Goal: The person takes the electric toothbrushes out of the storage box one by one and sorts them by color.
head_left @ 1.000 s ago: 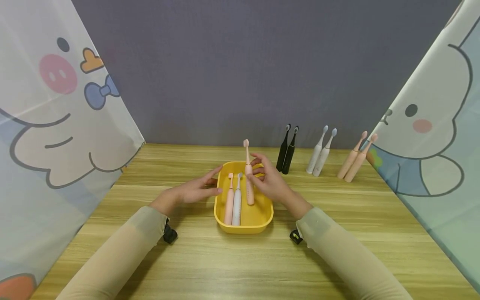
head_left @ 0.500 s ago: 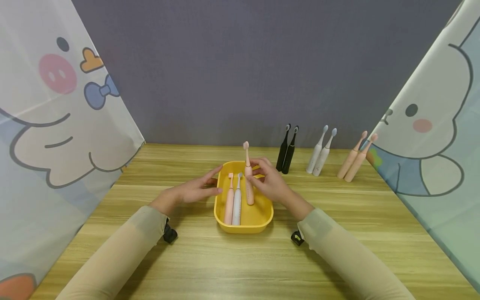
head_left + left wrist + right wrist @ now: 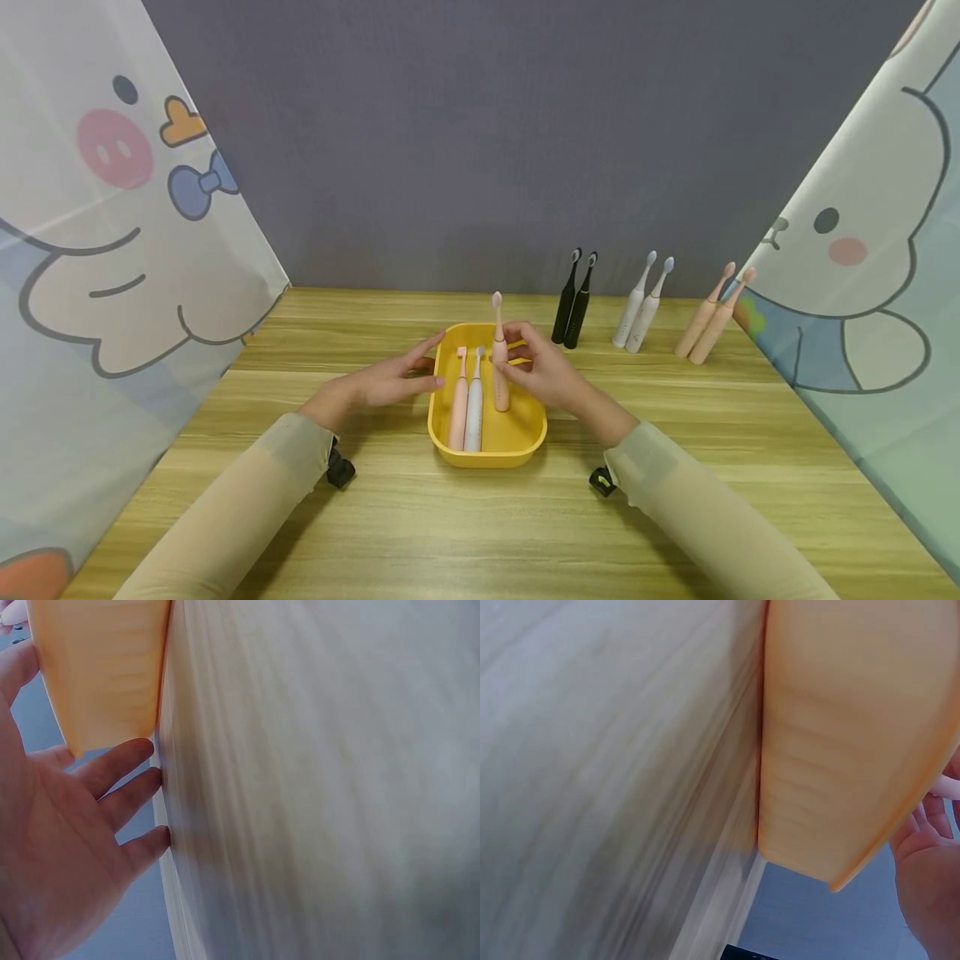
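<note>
Between the thumb and fingers of my right hand, a pink electric toothbrush is pinched by its handle, head up, over the right half of a yellow tray. Side by side in the tray's left half lie another pink electric toothbrush and a white electric toothbrush. My left hand rests at the tray's left rim with its fingers spread. In the left wrist view its fingertips are right at the tray's outer wall. The right wrist view shows the held toothbrush mostly hidden behind the tray wall.
At the back right of the wooden table stand pairs of electric toothbrushes: black ones, white ones and pink ones. A grey panel rises behind the table. Cartoon-print cloths hang at both sides.
The held toothbrush's head has dropped slightly and shifted a little right. My right hand has come down with it, its wrist moving slightly right. My left hand has stayed put.
</note>
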A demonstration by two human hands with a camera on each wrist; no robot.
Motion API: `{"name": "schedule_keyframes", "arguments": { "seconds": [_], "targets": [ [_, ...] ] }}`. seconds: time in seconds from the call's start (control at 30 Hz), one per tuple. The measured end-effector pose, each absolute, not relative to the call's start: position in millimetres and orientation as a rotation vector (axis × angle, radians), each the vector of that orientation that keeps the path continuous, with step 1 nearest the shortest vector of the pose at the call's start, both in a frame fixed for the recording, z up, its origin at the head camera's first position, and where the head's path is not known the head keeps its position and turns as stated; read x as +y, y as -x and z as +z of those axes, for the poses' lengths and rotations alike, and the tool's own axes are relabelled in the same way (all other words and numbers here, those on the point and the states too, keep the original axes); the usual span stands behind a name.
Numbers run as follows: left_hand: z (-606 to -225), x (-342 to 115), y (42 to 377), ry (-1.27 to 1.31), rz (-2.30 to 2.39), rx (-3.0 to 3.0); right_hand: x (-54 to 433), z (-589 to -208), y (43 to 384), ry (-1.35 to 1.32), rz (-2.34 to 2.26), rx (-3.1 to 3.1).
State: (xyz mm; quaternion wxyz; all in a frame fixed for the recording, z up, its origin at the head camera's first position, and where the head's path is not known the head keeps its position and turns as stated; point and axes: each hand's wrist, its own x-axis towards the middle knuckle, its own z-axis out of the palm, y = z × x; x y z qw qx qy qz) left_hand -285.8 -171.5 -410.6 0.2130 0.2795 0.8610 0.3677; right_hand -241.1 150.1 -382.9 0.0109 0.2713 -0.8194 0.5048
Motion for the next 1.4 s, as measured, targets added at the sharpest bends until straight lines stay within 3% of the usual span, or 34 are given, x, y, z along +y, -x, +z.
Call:
{"name": "schedule_keyframes", "arguments": {
  "seconds": [0.8, 1.17, 1.4],
  "targets": [
    [-408, -170, 287, -0.797, 0.993, 2.42, 158, -370, 235, -0.843, 1.504, -2.412],
    [-409, -171, 285, -0.796, 0.989, 2.418, 197, -349, 232, -0.843, 1.552, -2.247],
    [-411, -172, 285, -0.808, 1.003, 2.4, 229, -350, 226, -0.709, 1.536, -2.267]
  ]
}}
